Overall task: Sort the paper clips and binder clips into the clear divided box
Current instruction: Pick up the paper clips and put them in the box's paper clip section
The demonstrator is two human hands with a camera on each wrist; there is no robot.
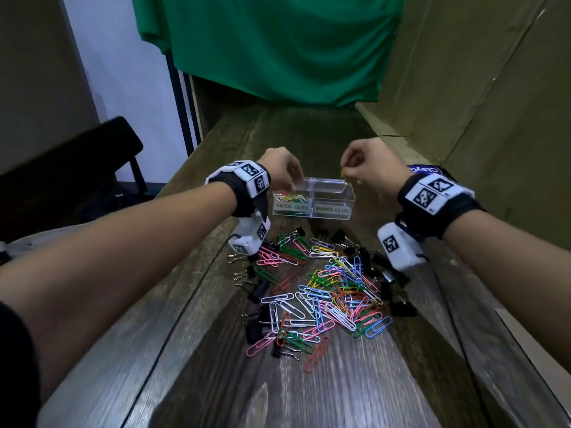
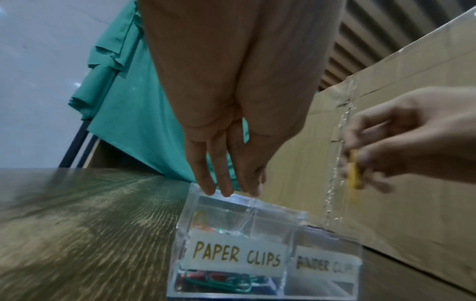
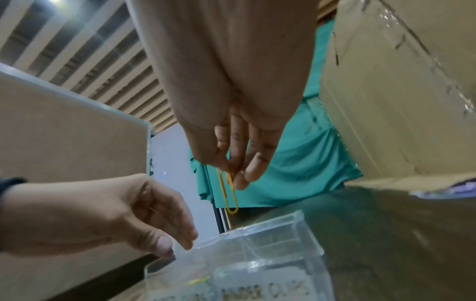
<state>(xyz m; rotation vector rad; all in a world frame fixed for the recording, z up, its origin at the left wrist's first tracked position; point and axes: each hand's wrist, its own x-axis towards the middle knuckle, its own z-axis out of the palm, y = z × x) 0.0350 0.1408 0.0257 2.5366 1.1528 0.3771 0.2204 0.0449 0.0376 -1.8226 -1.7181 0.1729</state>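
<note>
right fingers point(image 3: 238, 179) pinching one yellow paper clip point(image 3: 228, 193), left fingers point(image 2: 224, 183) straight, together, over two-compartment clear box point(image 1: 332, 193)

"PAPER CLIPS" label point(image 2: 235, 255) on clear divided box point(image 2: 270, 213) left compartment, "BINDER CLIPS" label point(image 1: 332, 209) on right

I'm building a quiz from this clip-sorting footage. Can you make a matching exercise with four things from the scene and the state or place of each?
Things
1. yellow paper clip
2. left hand
3. compartment labelled BINDER CLIPS
4. black binder clips

States or places
A. loose on the wooden table
B. fingers straight, above the box
C. no clips visible inside
D. pinched by the right hand

Pairs: 1-D, 2-B, 3-C, 4-A
</note>
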